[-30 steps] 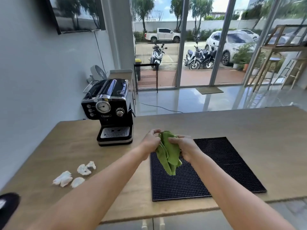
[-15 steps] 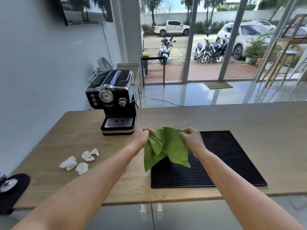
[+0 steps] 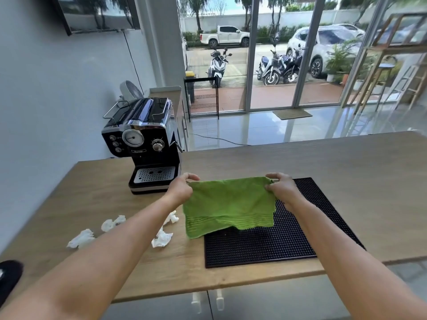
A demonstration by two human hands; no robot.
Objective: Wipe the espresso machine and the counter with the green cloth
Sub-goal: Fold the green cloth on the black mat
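Both hands, left hand (image 3: 179, 190) and right hand (image 3: 280, 188), pinch the green cloth (image 3: 228, 204) stretched wide above the table (image 3: 346, 172), with the espresso machine (image 3: 143, 144) nearer the left.

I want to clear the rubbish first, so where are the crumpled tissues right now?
In the head view the crumpled tissues lie scattered on the near left part of the counter, in front of the espresso machine and left of the black mat.

Daylit glass doors (image 3: 272, 65), glossy floor (image 3: 265, 128), pale wall (image 3: 57, 88).
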